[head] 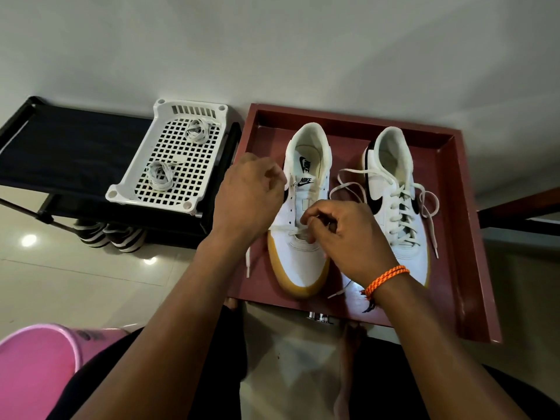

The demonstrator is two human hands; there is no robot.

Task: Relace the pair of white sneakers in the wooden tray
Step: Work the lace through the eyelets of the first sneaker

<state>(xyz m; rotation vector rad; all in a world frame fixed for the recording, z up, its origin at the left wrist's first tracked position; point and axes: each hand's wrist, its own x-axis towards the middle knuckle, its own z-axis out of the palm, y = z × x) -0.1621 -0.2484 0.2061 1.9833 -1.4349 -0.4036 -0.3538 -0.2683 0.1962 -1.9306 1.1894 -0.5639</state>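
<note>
Tray: the wooden tray, reddish-brown, holds both white sneakers side by side, toes toward the person; its near edge is partly covered by the forearms.
Left sneaker: nearly unlaced, with a lace crossing only the lowest eyelets; 1 end hangs off its left side onto the tray floor.
Right sneaker: laced up, ends loose and untied; its toe is partly hidden behind the right wrist.
Left hand: fingers curled beside the upper eyelets; whether they pinch the lace cannot be made out.
Right hand: fingertips pinch the lace at the lower eyelets, hiding that part.
Basket: white perforated plastic on a black rack, carrying 2 bundled laces.
Bucket: pink, cut off at the lower left.
</note>
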